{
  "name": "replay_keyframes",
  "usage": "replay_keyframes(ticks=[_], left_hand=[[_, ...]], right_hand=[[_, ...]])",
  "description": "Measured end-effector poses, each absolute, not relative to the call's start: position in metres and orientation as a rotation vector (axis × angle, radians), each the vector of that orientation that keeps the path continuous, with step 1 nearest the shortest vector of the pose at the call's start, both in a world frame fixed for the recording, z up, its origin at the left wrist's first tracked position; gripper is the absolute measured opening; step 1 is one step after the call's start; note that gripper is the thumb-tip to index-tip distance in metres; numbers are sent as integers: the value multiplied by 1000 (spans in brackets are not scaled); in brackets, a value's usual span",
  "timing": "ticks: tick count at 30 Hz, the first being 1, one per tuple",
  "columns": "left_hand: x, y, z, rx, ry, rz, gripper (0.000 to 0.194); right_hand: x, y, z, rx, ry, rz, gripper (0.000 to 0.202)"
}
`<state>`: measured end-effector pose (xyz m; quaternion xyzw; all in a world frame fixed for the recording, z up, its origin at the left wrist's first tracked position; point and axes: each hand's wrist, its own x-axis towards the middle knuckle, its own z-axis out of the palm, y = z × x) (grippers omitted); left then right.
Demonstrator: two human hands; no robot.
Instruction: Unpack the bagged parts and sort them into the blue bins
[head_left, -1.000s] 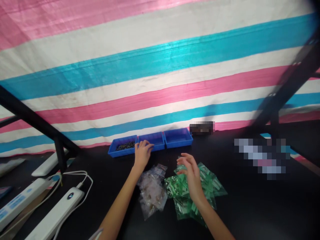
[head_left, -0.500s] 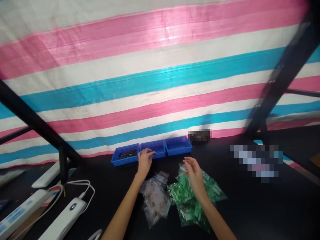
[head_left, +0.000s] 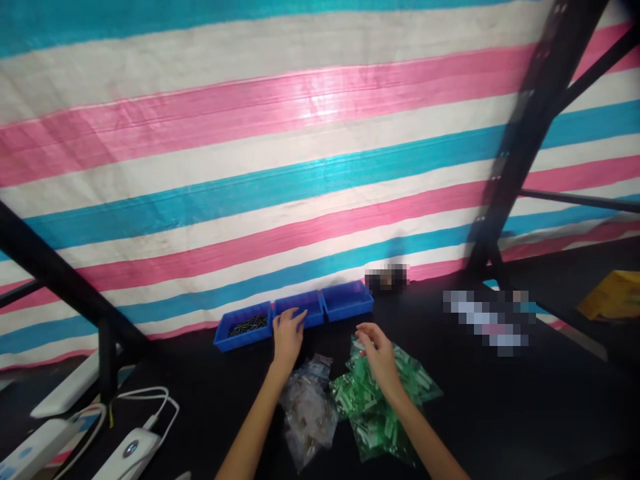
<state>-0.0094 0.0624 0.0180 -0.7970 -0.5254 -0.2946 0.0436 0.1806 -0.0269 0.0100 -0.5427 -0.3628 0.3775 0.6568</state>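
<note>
My left hand (head_left: 288, 339) is at the front edge of the middle blue bin (head_left: 311, 313), its fingers spread over the rim and nothing visible in them. Left of it, the blue bin (head_left: 221, 342) at the row's end holds a heap of small, thin dark metal pieces (head_left: 249, 325), perhaps screws. My right hand (head_left: 379, 350) hovers over the pile of green plastic bags (head_left: 365, 407), fingers loosely bent and apart, with no held thing showing. Between my forearms lie clear plastic bags (head_left: 310, 410) with small brownish parts.
A third blue bin (head_left: 349, 301) closes the row on the right. White power strips (head_left: 37, 447) and a white device with a cable (head_left: 131, 448) lie at left. Black frame legs (head_left: 493, 213) flank the striped sheet (head_left: 300, 140). A yellow packet (head_left: 610, 295) is far right.
The whole view has shifted slightly, showing more of the right side. Both hands keep about the same places by the middle bin and above the green bags.
</note>
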Motion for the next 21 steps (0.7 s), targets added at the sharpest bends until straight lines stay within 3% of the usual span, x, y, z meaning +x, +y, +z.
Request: replay_keyframes(ticks=[3, 7, 16, 21], left_hand=[[12, 52, 23, -2640, -1363, -827, 39], [35, 46, 23, -2897, -1098, -617, 36], [43, 46, 13, -2817, -1155, -596, 55], [7, 45, 11, -2424, -1452, -846, 49]], right_hand=[[183, -28, 11, -1226, -816, 835, 26], [191, -29, 12, -1220, -787, 793, 26], [200, -32, 14, -1207, -764, 755, 26], [197, -35, 15, -1197, -813, 769, 22]])
